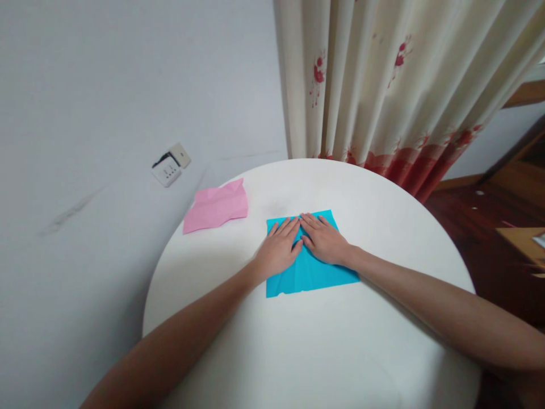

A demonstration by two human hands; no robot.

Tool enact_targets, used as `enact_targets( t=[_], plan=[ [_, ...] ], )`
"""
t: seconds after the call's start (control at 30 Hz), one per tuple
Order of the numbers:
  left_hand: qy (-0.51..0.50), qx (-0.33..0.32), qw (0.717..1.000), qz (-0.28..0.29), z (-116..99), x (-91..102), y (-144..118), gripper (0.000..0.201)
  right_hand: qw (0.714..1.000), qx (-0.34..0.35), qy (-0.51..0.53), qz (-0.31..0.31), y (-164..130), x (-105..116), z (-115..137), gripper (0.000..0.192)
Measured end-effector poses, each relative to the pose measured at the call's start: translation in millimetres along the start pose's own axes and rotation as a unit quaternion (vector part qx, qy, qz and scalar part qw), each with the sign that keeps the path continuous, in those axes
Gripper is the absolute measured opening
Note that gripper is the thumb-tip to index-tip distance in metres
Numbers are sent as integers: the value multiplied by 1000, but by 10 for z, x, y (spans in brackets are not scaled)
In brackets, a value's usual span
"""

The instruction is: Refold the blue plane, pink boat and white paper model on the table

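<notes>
Round white surface carried blue paper near its middle. Left hand and right hand lay flat, fingers extended, pressing its far edge, gripping nothing. Uneven pressure could skew the crease. Pink paper further left, curtain behind.

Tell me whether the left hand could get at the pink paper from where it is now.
Probably yes. The left hand lies flat on the blue paper, and the pink paper lies on the same side of the white table, further out near the edge. Nothing stands between them.
</notes>
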State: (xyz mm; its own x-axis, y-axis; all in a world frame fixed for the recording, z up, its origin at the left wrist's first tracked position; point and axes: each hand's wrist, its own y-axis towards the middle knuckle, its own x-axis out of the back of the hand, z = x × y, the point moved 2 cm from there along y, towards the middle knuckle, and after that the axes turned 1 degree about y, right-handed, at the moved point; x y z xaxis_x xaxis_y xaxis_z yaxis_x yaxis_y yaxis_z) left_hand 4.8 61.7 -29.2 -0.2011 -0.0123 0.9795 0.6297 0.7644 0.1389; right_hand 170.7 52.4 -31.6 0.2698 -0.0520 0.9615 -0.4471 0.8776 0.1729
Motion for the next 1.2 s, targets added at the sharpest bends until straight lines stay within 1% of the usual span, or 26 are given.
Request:
enact_targets(
  t=[0.4, 0.6, 1.2],
  plan=[
    [-6, 8, 1000, 10, -14, 21, -2, 58, 1000, -3, -8, -5, -4, 5, -29, 58],
    [-9, 10, 1000, 5, -13, 16, -4, 57, 1000, -4, -7, 0, -6, -11, -47, 59],
    [3, 14, 1000, 14, -13, 14, -17, 59, 1000, -1, -14, -3, -2, -17, -60, 59]
  ],
)
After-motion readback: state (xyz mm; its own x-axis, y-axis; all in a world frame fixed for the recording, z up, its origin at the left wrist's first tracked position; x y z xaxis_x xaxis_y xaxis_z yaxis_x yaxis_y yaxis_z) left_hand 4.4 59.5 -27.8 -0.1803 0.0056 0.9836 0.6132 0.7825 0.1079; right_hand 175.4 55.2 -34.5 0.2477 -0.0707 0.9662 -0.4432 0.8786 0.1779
